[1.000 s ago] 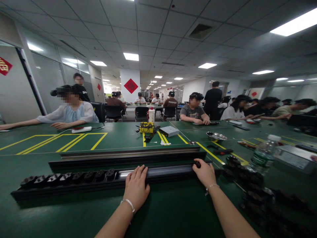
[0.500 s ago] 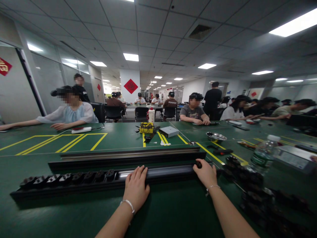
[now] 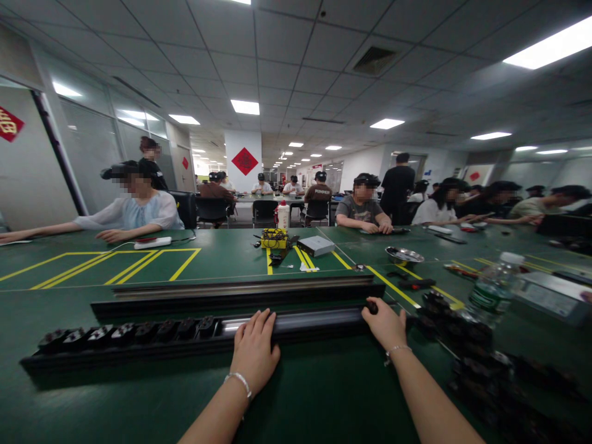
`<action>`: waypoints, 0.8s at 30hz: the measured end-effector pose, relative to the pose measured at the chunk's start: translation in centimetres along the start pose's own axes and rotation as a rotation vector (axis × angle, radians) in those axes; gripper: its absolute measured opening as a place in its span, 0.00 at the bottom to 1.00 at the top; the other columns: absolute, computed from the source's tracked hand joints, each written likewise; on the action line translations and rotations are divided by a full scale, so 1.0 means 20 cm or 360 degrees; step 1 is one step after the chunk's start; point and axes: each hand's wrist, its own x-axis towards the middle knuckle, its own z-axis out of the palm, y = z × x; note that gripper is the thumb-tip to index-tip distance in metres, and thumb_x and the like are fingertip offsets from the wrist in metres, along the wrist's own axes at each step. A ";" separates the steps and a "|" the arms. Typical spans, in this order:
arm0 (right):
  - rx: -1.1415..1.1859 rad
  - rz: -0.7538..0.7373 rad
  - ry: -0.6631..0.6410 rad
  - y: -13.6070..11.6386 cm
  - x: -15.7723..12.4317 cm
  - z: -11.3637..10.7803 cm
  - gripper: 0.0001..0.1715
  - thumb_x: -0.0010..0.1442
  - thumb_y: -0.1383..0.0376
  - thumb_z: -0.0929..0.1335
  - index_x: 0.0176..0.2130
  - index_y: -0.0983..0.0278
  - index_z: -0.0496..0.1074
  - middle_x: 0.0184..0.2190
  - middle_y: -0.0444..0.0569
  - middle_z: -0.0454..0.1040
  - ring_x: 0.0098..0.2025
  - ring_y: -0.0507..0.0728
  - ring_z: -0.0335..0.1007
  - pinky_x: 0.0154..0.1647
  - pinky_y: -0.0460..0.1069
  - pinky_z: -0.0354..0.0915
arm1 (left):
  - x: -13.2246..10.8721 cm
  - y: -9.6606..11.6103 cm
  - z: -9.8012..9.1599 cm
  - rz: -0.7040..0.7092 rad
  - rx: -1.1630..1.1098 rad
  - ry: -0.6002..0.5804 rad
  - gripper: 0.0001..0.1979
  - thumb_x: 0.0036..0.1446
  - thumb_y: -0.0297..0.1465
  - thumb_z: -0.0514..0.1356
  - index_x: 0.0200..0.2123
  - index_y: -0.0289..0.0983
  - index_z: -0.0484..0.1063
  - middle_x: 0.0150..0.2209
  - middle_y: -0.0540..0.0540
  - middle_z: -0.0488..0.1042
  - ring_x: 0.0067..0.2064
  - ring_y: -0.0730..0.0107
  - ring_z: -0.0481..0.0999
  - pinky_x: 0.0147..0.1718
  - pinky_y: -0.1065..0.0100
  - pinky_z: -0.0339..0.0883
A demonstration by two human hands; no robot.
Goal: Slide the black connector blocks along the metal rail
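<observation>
A long black channel rail (image 3: 152, 356) lies across the table in front of me, with several black socket-like modules (image 3: 123, 333) lined up in its left part. My left hand (image 3: 256, 348) rests over the middle of the rail, fingers stretched across it, right of the last module. At the rail's right end, my right hand (image 3: 387, 324) is closed, thumb and fingers around a small dark rounded piece (image 3: 371, 306) whose kind I cannot make out. Just behind lie more long rails (image 3: 240, 288), parallel to the first.
On the right stand a pile of black modules (image 3: 481, 370) and a plastic water bottle (image 3: 494, 287). A metal bowl (image 3: 404, 254), a grey box (image 3: 316, 246) and a yellow holder with cables (image 3: 274, 239) sit farther back. Co-workers sit across the green table (image 3: 139, 401).
My hands and the rail stay almost still; the right hand shifts very slightly. Across the table, a seated person's head and arm move a little to the right.
</observation>
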 end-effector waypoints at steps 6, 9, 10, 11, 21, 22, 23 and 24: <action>0.0005 0.0014 -0.0018 0.01 0.01 0.01 0.22 0.51 0.58 0.58 0.44 0.60 0.68 0.44 0.48 0.73 0.46 0.59 0.67 0.59 0.65 0.35 | 0.00 0.00 0.01 0.0010 -0.0005 0.0013 0.29 0.49 0.31 0.51 0.57 0.44 0.57 0.60 0.50 0.58 0.61 0.65 0.53 0.58 0.58 0.43; 0.0001 0.0004 -0.0024 0.01 0.01 0.01 0.22 0.52 0.58 0.58 0.44 0.60 0.67 0.45 0.48 0.73 0.47 0.60 0.67 0.59 0.65 0.35 | 0.00 -0.01 0.01 0.0005 0.0004 0.0014 0.29 0.49 0.31 0.51 0.57 0.44 0.57 0.61 0.50 0.58 0.62 0.64 0.52 0.58 0.58 0.43; -0.0002 0.0003 -0.0031 0.01 0.01 0.00 0.22 0.52 0.58 0.58 0.45 0.60 0.67 0.45 0.48 0.72 0.47 0.60 0.66 0.59 0.65 0.35 | 0.00 -0.01 0.01 0.0006 0.0000 0.0018 0.29 0.49 0.31 0.51 0.57 0.43 0.57 0.61 0.50 0.58 0.62 0.64 0.52 0.58 0.58 0.43; -0.0004 0.0003 -0.0041 0.01 0.01 0.00 0.22 0.52 0.58 0.58 0.45 0.60 0.67 0.45 0.49 0.72 0.48 0.60 0.66 0.59 0.65 0.35 | 0.00 -0.01 0.01 0.0010 -0.0005 0.0023 0.28 0.49 0.31 0.51 0.57 0.43 0.57 0.61 0.50 0.58 0.61 0.64 0.53 0.58 0.58 0.43; -0.0010 0.0036 -0.0046 0.01 0.01 0.00 0.22 0.52 0.59 0.58 0.45 0.61 0.67 0.44 0.49 0.73 0.47 0.59 0.66 0.59 0.64 0.35 | 0.00 -0.01 0.01 0.0009 0.0010 0.0013 0.28 0.50 0.31 0.52 0.57 0.44 0.57 0.61 0.50 0.58 0.61 0.65 0.53 0.58 0.59 0.44; -0.0012 0.0034 -0.0041 0.01 0.01 0.00 0.22 0.52 0.59 0.58 0.45 0.61 0.67 0.43 0.49 0.73 0.47 0.59 0.66 0.59 0.64 0.35 | 0.00 -0.01 0.01 0.0009 0.0009 0.0017 0.28 0.50 0.31 0.52 0.57 0.44 0.57 0.61 0.50 0.58 0.61 0.65 0.53 0.57 0.59 0.44; -0.0011 0.0029 -0.0038 0.01 0.01 0.00 0.22 0.52 0.59 0.58 0.45 0.61 0.67 0.43 0.49 0.73 0.47 0.59 0.67 0.59 0.64 0.35 | 0.00 -0.01 0.01 0.0010 0.0007 0.0020 0.28 0.50 0.31 0.52 0.57 0.44 0.57 0.61 0.50 0.58 0.61 0.66 0.53 0.57 0.59 0.44; -0.0009 0.0020 -0.0032 0.00 0.01 0.00 0.22 0.52 0.59 0.58 0.45 0.61 0.67 0.43 0.49 0.73 0.46 0.59 0.67 0.59 0.64 0.35 | 0.00 -0.01 0.02 0.0012 0.0005 0.0021 0.28 0.50 0.31 0.52 0.57 0.44 0.57 0.61 0.50 0.58 0.61 0.66 0.53 0.57 0.59 0.44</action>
